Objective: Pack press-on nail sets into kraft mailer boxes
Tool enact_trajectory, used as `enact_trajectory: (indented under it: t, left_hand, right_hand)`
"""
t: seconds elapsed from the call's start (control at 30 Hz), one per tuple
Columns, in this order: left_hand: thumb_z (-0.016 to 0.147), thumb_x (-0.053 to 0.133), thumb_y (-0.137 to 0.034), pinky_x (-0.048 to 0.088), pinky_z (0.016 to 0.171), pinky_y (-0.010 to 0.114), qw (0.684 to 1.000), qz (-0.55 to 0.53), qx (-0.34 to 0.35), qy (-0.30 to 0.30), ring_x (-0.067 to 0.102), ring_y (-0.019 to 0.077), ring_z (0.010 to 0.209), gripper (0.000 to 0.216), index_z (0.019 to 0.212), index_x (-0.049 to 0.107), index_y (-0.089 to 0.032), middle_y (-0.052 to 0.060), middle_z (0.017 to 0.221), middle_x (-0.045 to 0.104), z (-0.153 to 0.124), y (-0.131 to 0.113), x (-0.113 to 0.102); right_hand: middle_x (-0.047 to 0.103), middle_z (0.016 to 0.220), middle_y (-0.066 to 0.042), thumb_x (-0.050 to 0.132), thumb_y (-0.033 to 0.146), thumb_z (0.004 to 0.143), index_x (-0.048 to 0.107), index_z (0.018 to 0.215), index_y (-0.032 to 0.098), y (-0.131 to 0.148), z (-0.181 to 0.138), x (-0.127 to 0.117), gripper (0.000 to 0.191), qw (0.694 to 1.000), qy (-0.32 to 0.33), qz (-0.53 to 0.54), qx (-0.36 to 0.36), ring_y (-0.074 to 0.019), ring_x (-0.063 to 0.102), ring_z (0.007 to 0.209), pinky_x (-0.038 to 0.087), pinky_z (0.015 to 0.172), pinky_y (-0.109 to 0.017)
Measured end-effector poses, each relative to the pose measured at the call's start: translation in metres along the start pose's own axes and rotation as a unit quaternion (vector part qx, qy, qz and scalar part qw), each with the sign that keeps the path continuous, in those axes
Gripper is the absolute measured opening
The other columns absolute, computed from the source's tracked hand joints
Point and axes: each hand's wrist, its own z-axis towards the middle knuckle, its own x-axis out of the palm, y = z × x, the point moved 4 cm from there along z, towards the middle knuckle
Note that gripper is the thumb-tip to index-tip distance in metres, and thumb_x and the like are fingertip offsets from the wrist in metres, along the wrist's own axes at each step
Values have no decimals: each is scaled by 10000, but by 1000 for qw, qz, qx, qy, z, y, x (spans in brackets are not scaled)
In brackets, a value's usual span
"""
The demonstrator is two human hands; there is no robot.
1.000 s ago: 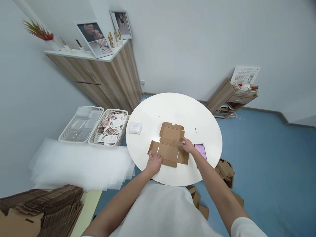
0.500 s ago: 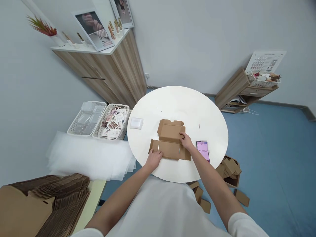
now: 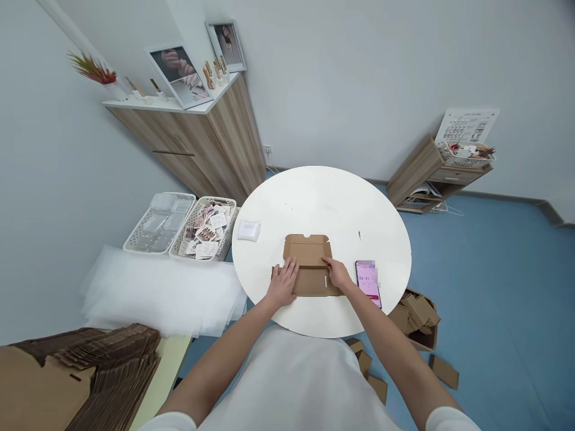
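Note:
A brown cardboard box blank (image 3: 309, 282) lies mostly unfolded on the white round table (image 3: 323, 200), its slotted panel nearest me. My left hand (image 3: 283, 284) rests on its left side, fingers stretched across the crease and nothing gripped. At the right edge, by the same crease, my right hand (image 3: 338, 274) has its fingers closed on the cardboard. The far panel, with a notch in its top edge, lies beyond both hands. To the right of my right hand is a phone (image 3: 367, 282) showing a timer.
A small clear packet (image 3: 248, 230) lies at the table's left. Beside the table are a basket of cards (image 3: 232, 215), white foam sheets (image 3: 162, 293) and stacked cardboard blanks (image 3: 121, 371). A carton of folded boxes (image 3: 431, 341) stands on the floor at right.
My left hand has moved up from the near edge onto the crease, its fingers now flatter. The blank's far panel looks straighter, and my right hand has shifted slightly along the right edge.

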Motion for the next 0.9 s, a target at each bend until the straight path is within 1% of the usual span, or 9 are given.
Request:
enact_trajectory:
  t: [0.23,0.37,0.43,0.5,0.63,0.7,0.77,0.83,0.9]
  left_hand:
    - [556,629,-391,28,1013,518,999,-2,-1,52,14,318,1311,967,1362,164,-128,144,1422,185,12,5,3]
    - [557,629,-392,34,1013,525,999,-4,1,47,18,322,1311,958,1358,181,-119,149,1412,212,10,6,4]
    - [556,631,-388,34,1014,526,999,-6,0,45,21,324,1311,953,1358,187,-127,147,1411,217,10,5,4]
    - [551,641,-383,30,1015,525,999,-9,-3,43,28,325,1311,953,1357,196,-137,145,1410,222,10,5,4]
    - [495,694,-402,33,1019,516,999,-31,-24,24,3,333,1311,1021,1354,201,-156,144,1413,213,5,5,2]
    - [476,711,-424,54,1015,520,996,-59,-70,-10,-17,340,1309,1064,1358,171,-172,146,1428,157,-4,11,1]
    - [488,708,-443,113,1001,529,980,-105,-159,-50,7,353,1306,1091,1364,115,-177,159,1435,99,-21,24,5]
    - [530,689,-435,224,970,505,948,-179,-255,-69,133,358,1289,1088,1365,51,-154,193,1419,123,-41,40,16]
    - [597,656,-364,344,914,411,915,-281,-284,-54,373,304,1184,1027,1360,18,-107,217,1357,262,-57,51,31]
  right_hand:
    - [499,1226,-80,327,121,792,383,1276,223,9,-5,0,498,992,0,-126,-21,-226,464,1097,378,861,-342]
    - [139,1432,-136,477,287,764,180,1358,178,24,-20,-5,673,967,-120,-219,-54,-313,156,1290,229,981,-456]
    - [60,1447,-129,571,399,695,103,1370,175,33,-27,6,852,956,-81,-249,-134,-303,68,1312,162,1019,-446]
    - [86,1443,-135,653,480,586,84,1372,168,36,-32,24,1019,942,0,-274,-194,-295,57,1315,128,1036,-429]
    - [131,1431,-155,719,444,500,51,1374,145,28,-30,45,1140,936,46,-310,-162,-297,64,1315,82,1038,-446]
    - [136,1431,-144,717,411,514,28,1375,157,25,-28,49,1132,938,44,-312,-145,-289,72,1314,84,1035,-447]
    - [137,1432,-134,712,400,521,9,1375,169,24,-26,49,1130,940,44,-306,-143,-280,77,1314,89,1034,-441]
    - [128,1435,-127,711,393,523,2,1375,177,24,-26,48,1129,941,45,-301,-146,-273,71,1316,93,1035,-432]
    - [112,1439,-122,710,390,526,2,1375,184,23,-27,49,1125,943,47,-297,-146,-273,60,1317,95,1035,-431]
